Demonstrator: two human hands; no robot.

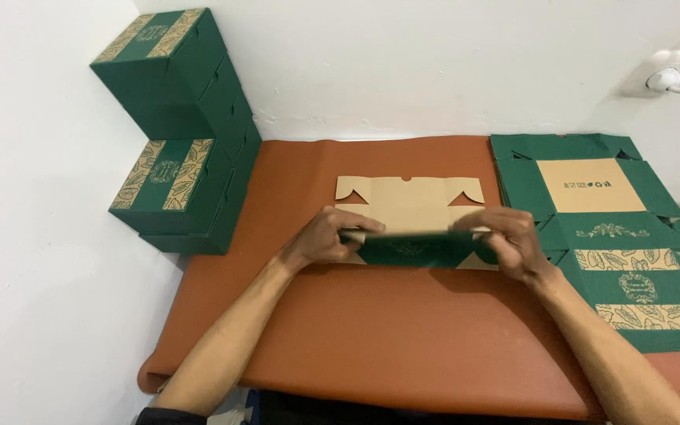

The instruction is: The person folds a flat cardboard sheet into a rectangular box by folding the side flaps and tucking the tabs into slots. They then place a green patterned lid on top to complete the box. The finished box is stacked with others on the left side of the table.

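Seen from above, two bare hands work at the middle of a worktop covered by a rust-brown mat (403,346). The left hand (328,236) and the right hand (509,240) each pinch one end of a flat card box blank (411,212) — tan on its inner face, dark green outside — with a green flap (415,250) folded up toward the viewer between them. The rest of the blank lies flat on the mat beyond the fingers. On the right, touching the mat's edge, lies a stack of unfolded blanks (615,236), green with tan leaf-patterned bands and a tan centre panel on top. At the left, against the white wall (403,63), finished boxes (179,134) stand piled in two tiers — all green with leaf-patterned bands on the lids, all closed, so their contents cannot be seen. A white wall socket (667,76) with a plug sits at upper right.
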